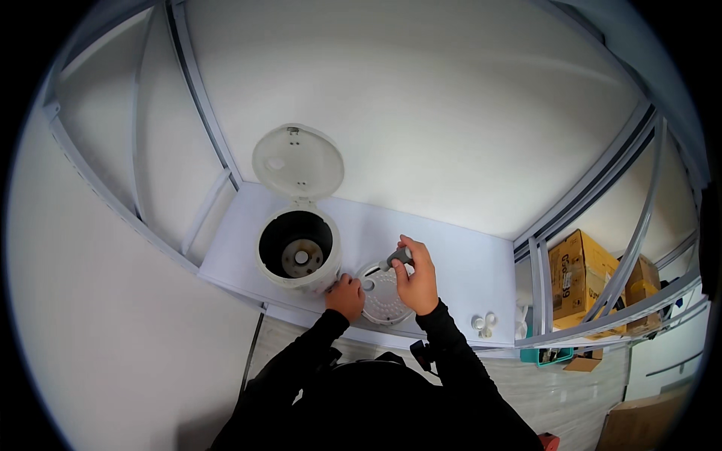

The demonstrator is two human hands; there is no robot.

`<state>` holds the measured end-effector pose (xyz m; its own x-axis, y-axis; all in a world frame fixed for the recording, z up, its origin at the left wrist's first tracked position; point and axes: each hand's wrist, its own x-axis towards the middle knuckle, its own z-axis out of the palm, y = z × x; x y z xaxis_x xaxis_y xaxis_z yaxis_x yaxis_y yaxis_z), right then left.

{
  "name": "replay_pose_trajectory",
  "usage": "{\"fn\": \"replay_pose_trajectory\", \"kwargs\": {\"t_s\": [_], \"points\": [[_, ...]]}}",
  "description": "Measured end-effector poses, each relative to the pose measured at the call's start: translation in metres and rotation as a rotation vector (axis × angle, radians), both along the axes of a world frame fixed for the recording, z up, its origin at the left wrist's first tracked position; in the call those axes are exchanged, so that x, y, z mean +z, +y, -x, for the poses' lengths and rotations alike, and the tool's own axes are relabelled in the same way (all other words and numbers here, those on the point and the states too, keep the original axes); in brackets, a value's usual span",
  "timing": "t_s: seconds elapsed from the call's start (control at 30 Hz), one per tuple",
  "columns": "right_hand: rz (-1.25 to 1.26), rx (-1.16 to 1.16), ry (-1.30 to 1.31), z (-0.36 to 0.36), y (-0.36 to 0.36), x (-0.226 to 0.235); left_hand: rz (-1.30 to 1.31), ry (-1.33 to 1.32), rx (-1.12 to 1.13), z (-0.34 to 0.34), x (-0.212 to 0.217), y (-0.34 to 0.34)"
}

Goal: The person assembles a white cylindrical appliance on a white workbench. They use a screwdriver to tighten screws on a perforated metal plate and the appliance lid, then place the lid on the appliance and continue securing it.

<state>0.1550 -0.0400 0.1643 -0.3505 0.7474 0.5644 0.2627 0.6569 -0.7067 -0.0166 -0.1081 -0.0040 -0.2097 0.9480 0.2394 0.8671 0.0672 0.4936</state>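
Observation:
My right hand [420, 279] is wrapped round the dark grey handle of a screwdriver [401, 258], whose shaft slants down to the left over a white round plate [387, 301]. Small holes dot the plate, which lies flat near the table's front edge. At its left rim my left hand [346, 298] is closed, its fingers bent against the plate's edge; the fingertips are partly hidden. Just left of that hand stands a white rice cooker [298, 283] with no inner pot, a round metal plate [302, 258] showing at its bottom. Its lid [298, 161] is swung up and back.
Small white round parts [485, 323] sit at the right front of the white table [470, 263]. Grey metal frame posts [583, 184] border the table. Beyond the right post are a yellow carton [583, 274], a brown box [643, 293] and a teal bin [545, 355].

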Motion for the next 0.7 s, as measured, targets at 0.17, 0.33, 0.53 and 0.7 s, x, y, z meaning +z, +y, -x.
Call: {"fn": "replay_pose_trajectory", "kwargs": {"t_s": [0.17,0.33,0.53,0.7], "points": [[-0.033,-0.003,0.014,-0.01,0.002,0.003,-0.058,-0.09,-0.003,-0.003,0.005,-0.005],[-0.069,0.027,0.018,-0.02,0.004,0.004,-0.102,-0.155,0.014,-0.001,0.001,-0.005],[-0.017,0.05,0.026,-0.031,0.004,0.007,-0.15,-0.21,0.018,-0.004,-0.005,-0.003],[-0.003,0.058,0.022,-0.039,0.005,0.003,-0.12,-0.218,-0.003,-0.01,-0.004,-0.008]]}}
